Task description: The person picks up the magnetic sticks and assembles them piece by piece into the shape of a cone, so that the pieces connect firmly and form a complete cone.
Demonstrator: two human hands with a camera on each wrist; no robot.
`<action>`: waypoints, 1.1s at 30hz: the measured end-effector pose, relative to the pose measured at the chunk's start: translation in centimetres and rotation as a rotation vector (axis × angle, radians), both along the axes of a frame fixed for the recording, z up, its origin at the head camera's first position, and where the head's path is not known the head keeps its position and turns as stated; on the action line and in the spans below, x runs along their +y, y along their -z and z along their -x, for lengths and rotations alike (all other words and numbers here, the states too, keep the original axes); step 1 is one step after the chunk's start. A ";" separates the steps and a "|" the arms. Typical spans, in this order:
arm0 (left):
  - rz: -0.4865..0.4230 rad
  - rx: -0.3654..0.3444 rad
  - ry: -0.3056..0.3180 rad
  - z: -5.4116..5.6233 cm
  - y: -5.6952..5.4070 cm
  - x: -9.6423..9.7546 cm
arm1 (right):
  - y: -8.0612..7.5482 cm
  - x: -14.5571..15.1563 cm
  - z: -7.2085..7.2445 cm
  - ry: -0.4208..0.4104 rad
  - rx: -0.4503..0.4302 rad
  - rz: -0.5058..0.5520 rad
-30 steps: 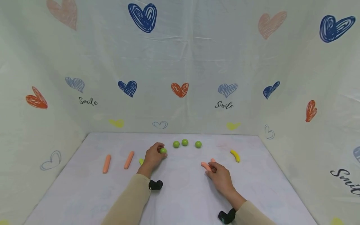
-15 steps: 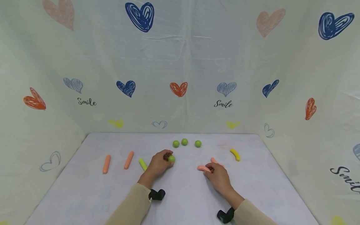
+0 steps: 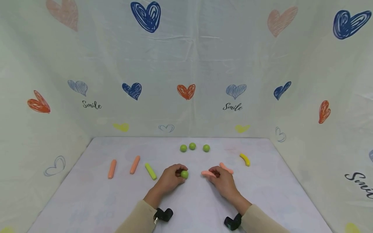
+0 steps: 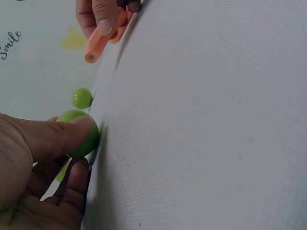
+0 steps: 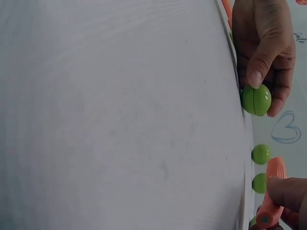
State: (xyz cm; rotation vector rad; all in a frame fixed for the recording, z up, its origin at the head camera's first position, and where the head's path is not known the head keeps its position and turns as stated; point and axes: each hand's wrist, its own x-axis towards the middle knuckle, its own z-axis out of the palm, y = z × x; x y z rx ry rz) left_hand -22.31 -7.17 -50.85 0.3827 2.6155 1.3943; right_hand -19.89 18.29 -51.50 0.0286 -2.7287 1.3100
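My left hand (image 3: 169,181) pinches a shiny green ball (image 3: 184,174) between thumb and fingers, low over the white table. In the left wrist view the thumb lies across this ball (image 4: 88,136); a thin seam rings it in the right wrist view. My right hand (image 3: 225,185) pinches a short, slightly curved salmon-orange stick (image 3: 207,173), whose near end bears a small dark green dot in the left wrist view. Just behind the right fingers lies a similar salmon stick (image 3: 226,168). The two hands are a short gap apart, with the stick's left end facing the ball.
Several other things lie on the white table (image 3: 122,207): green balls (image 3: 183,148) along the back, two straight salmon sticks (image 3: 112,169) and a lime-green stick (image 3: 150,171) to the left, a yellow banana-shaped piece (image 3: 245,160) at right. A heart-printed curtain stands behind.
My left hand has brought the green ball rightward and nearer to me, uncovering the lime-green stick. The right hand has shifted slightly left with its salmon stick, away from the one lying behind.
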 end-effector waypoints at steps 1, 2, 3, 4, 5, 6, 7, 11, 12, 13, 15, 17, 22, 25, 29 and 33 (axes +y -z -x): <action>-0.004 -0.002 -0.004 -0.1 0.0 0.0 | 0.0 -0.1 0.1 0.001 -0.002 0.013; -0.008 0.003 -0.006 -0.2 0.0 0.1 | 0.0 -0.3 0.2 0.002 -0.005 0.025; -0.011 0.002 -0.011 -0.3 0.0 0.1 | 0.0 -0.5 0.2 0.002 -0.010 0.041; -0.016 0.003 -0.014 -0.3 0.1 0.2 | 0.0 -0.6 0.3 0.001 -0.017 0.056; -0.021 0.001 -0.018 -0.4 0.1 0.4 | 0.0 -0.8 0.3 -0.001 -0.022 0.069; -0.029 0.007 -0.017 -0.4 0.2 0.4 | 0.0 -0.9 0.4 -0.003 -0.028 0.078; -0.036 0.012 -0.015 -0.4 0.3 0.5 | 0.0 -1.1 0.4 -0.003 -0.034 0.084; -0.081 0.008 -0.011 -0.7 0.5 0.9 | 0.0 -1.6 0.3 0.010 -0.057 0.098; -0.089 0.010 -0.009 -0.7 0.6 0.9 | 0.0 -1.7 0.3 0.015 -0.058 0.100; -0.095 0.010 -0.009 -0.8 0.7 1.0 | 0.1 -1.8 0.3 0.017 -0.054 0.102; -0.105 0.007 -0.011 -0.9 0.8 1.1 | 0.1 -2.0 0.2 0.023 -0.052 0.110; -0.118 0.012 -0.007 -0.9 0.8 1.1 | 0.1 -2.2 0.1 0.020 -0.045 0.109; -0.134 0.017 0.002 -0.9 0.9 1.3 | 0.1 -2.6 0.0 0.012 -0.044 0.098; -0.136 0.020 0.008 -0.9 1.0 1.3 | 0.2 -2.6 0.0 0.006 -0.037 0.091; -0.140 0.018 0.014 -0.9 1.0 1.3 | 0.3 -2.7 0.0 -0.005 -0.025 0.080; -0.142 0.013 0.014 -1.0 1.0 1.4 | 0.4 -2.8 -0.2 -0.016 -0.022 0.078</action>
